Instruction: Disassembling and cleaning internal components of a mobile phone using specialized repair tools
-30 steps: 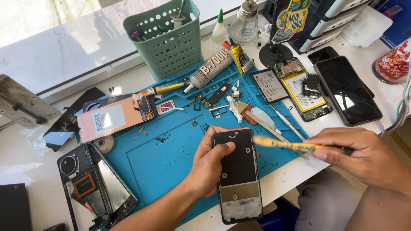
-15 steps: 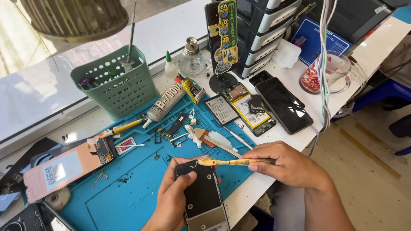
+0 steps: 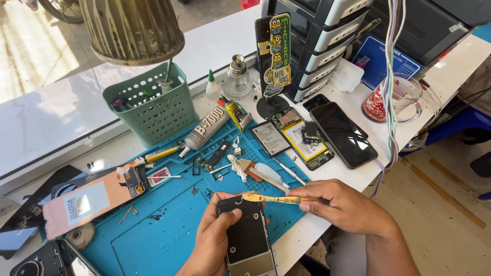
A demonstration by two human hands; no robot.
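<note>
The opened phone (image 3: 247, 239), dark with a pale metal plate at its near end, lies at the near edge of the blue mat (image 3: 153, 235) on the surface; its near end is cut off by the frame; the left hand (image 3: 217, 232) is clamped around its left side, thumb on its face; the right hand (image 3: 348, 207) pinches a yellowed brush (image 3: 271, 198), its tip over the phone's far end; the bristles are hard to make out; far left stands a green perforated basket (image 3: 153, 110); beside it lies a grey glue tube (image 3: 202, 134); further right, a yellow-labelled battery (image 3: 303, 142).
</note>
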